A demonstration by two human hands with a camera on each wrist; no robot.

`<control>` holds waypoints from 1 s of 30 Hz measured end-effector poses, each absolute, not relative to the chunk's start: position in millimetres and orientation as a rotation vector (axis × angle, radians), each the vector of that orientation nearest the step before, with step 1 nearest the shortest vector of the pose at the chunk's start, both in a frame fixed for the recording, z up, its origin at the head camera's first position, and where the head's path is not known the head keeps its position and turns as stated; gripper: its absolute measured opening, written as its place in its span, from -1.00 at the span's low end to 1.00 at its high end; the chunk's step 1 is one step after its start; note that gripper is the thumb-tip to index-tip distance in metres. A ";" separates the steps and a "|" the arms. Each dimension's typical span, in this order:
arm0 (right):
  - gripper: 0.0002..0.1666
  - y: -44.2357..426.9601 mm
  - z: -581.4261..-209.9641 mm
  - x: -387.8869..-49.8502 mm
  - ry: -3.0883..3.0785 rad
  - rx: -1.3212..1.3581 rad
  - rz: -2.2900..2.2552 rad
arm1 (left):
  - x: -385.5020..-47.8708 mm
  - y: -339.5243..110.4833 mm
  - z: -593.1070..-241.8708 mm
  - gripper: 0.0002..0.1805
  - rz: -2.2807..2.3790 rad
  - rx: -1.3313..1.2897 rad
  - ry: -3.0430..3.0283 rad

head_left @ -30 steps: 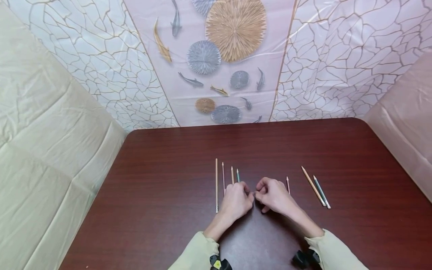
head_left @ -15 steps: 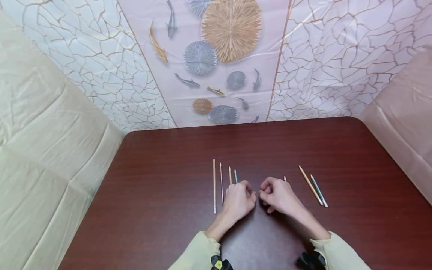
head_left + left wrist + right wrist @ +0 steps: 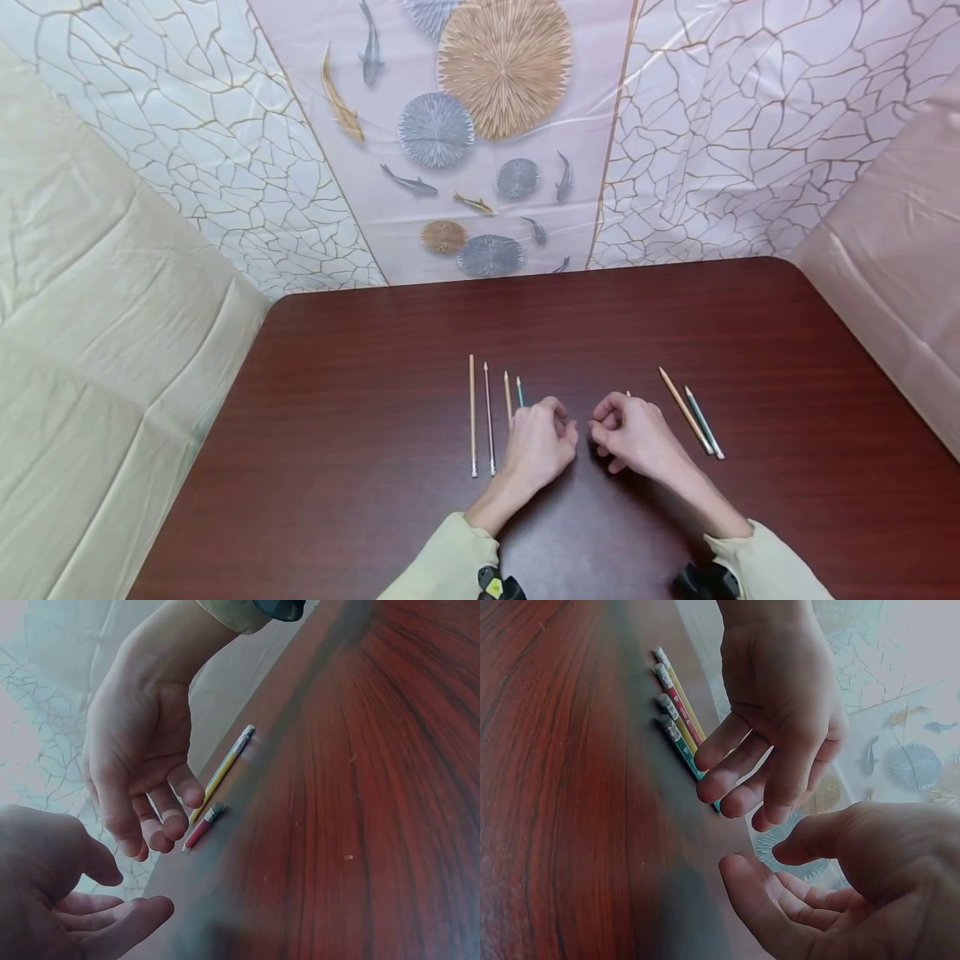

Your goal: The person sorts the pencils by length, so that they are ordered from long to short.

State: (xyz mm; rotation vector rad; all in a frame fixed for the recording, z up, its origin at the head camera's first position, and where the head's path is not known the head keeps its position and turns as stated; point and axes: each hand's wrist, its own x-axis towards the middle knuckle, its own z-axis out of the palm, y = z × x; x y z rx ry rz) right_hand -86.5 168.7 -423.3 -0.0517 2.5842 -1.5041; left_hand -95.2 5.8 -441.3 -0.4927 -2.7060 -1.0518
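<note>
Both hands hover over the middle of the table, fingertips facing each other across a narrow gap. My left hand (image 3: 542, 442) has loosely bent fingers and holds nothing; in the right wrist view its fingers (image 3: 769, 787) hang relaxed. Just beyond it lie a long yellow pencil (image 3: 472, 417), a red pencil (image 3: 489, 425), a shorter yellow pencil (image 3: 507, 393) and a green pencil (image 3: 519, 392), the last two partly covered by the hand. My right hand (image 3: 637, 437), also without anything in it, hides most of a short red pencil (image 3: 199, 834). Right of it lie a yellow pencil (image 3: 684, 408) and a green pencil (image 3: 705, 422).
The dark red-brown table (image 3: 360, 383) stretches around the hands. A patterned wall covering (image 3: 495, 167) rises behind its far edge, and pale padded cloth (image 3: 97, 375) borders the left side. Cloth (image 3: 892, 250) also borders the right.
The fingertips, almost touching a second ago, have drawn slightly apart. The right hand now covers nearly all of the short red pencil in the head view, which has shifted a little.
</note>
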 end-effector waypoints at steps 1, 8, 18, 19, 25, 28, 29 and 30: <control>-0.88 169.2 -423.1 -86.2 2.585 -0.048 -1.504 | -94.9 6.8 -440.9 -0.93 -1.045 -0.489 -2.706; -0.88 172.7 -422.1 -83.9 2.596 -0.034 -1.502 | -94.0 16.1 -440.7 -0.92 -1.074 -0.451 -2.697; -0.88 178.0 -422.7 -81.7 2.599 -0.039 -1.518 | -93.2 24.5 -441.1 -0.90 -1.048 -0.383 -2.692; -0.87 178.6 -422.5 -81.7 2.602 -0.038 -1.521 | -93.3 25.3 -440.7 -0.90 -1.056 -0.381 -2.693; -0.87 182.7 -421.6 -81.9 2.609 -0.038 -1.517 | -93.8 31.1 -439.4 -0.90 -1.110 -0.367 -2.710; -0.87 185.2 -420.6 -81.6 2.609 -0.034 -1.515 | -93.8 34.1 -438.7 -0.89 -1.125 -0.366 -2.721; -0.87 186.1 -420.1 -81.5 2.614 -0.032 -1.511 | -93.9 35.1 -438.6 -0.89 -1.126 -0.365 -2.723; -0.87 187.0 -419.7 -81.4 2.619 -0.030 -1.508 | -93.8 36.1 -438.1 -0.89 -1.125 -0.367 -2.725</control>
